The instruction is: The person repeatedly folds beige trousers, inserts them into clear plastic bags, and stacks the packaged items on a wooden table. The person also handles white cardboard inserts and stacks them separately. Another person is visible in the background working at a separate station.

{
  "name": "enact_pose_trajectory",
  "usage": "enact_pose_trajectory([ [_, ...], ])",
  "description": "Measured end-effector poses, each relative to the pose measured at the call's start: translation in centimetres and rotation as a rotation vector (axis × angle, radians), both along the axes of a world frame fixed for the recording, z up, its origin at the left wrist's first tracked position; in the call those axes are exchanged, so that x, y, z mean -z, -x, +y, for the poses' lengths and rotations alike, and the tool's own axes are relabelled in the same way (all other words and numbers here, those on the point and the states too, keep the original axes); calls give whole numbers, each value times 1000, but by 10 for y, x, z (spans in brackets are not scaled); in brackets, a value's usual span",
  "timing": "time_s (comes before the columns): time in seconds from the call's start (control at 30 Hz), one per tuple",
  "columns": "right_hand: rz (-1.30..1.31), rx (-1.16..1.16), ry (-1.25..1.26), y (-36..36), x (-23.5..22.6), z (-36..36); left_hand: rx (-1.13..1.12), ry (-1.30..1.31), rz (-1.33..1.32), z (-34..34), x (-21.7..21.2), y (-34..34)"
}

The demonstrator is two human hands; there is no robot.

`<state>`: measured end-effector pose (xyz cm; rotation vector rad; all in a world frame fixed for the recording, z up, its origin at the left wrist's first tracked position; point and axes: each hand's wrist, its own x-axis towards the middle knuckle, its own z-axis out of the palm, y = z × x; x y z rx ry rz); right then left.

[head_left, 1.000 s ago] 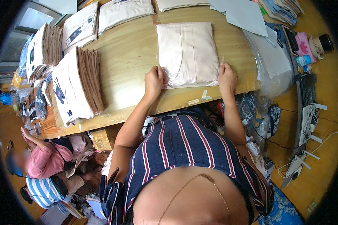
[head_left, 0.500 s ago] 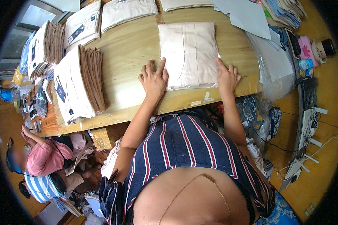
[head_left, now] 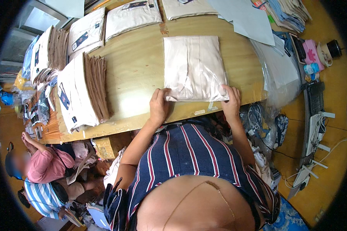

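A folded pale pink garment in a clear plastic bag (head_left: 194, 67) lies flat on the wooden table (head_left: 138, 73) in front of me. My left hand (head_left: 159, 106) grips the bag's near left corner, fingers curled over its edge. My right hand (head_left: 231, 102) holds the near right corner, thumb on top of the plastic. Both hands sit at the table's front edge.
Stacks of folded brown and white bagged garments (head_left: 83, 90) stand at the left. More bagged pale garments (head_left: 133, 17) lie at the back. Loose clear bags (head_left: 277, 73) hang off the right end. A person in a pink top (head_left: 46, 165) sits low left.
Both hands slid from lying flat on the bag's lower part to gripping its near corners. The bag has shifted slightly toward me.
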<state>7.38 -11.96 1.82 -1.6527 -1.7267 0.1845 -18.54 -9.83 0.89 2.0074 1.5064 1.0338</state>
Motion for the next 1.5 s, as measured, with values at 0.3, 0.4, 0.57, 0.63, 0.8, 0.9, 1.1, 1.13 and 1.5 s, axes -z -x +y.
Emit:
enact_pose_trajectory([
  [0.3,385,139,-365,-7,-114,38,-211,-570,-175,45,-115,1],
  [0.4,477,248,-165,6,-107,68,-257,-360,-161,73,-97,-6],
  [0.57,0,253,175,7,-44,99,-333,-23,533,89,-43,-21],
  [0.63,-90,190,60,29,-38,106,-344,-113,625,84,-20,-50],
  [0.8,-334,189,265,60,1,109,-157,85,550,72,-21,-97],
  [0.9,-389,183,299,65,-4,111,-149,208,527,73,-20,-96],
  [1.1,-409,187,439,67,-7,112,-102,287,487,75,-24,-96],
  [1.13,-411,183,446,68,-7,113,-100,298,480,75,-24,-95],
  [1.5,-461,151,445,66,0,116,-132,243,489,76,-15,-97],
])
